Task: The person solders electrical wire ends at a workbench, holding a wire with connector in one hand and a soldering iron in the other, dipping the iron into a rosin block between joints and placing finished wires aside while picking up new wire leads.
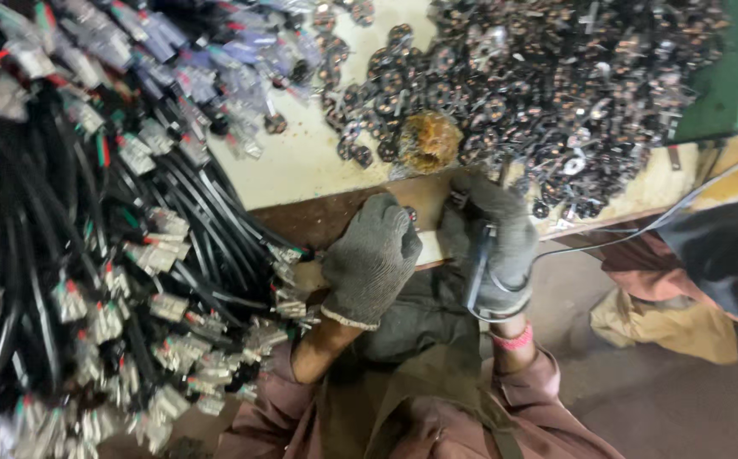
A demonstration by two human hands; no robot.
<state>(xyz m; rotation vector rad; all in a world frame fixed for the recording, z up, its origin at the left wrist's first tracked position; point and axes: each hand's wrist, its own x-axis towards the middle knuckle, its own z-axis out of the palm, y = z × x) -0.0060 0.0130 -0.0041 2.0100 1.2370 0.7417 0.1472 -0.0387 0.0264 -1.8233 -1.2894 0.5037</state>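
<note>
Head view: gloved hands [432, 255] on near-upright dark tool [479, 263], tip bench-ward.

My left hand [370, 259] and my right hand [492, 246] sit side by side at the near edge of the table [301, 166], just apart, above my lap. A cable [481, 272] lies along my right hand and runs off to the right. To my left, a heap of wire bundles [105, 246] spills over the table edge. Behind my hands, on the table, a pile of small round parts [539, 85] spreads to the right, with a lumpy ball [426, 141] at its near edge, behind my right hand.
</note>
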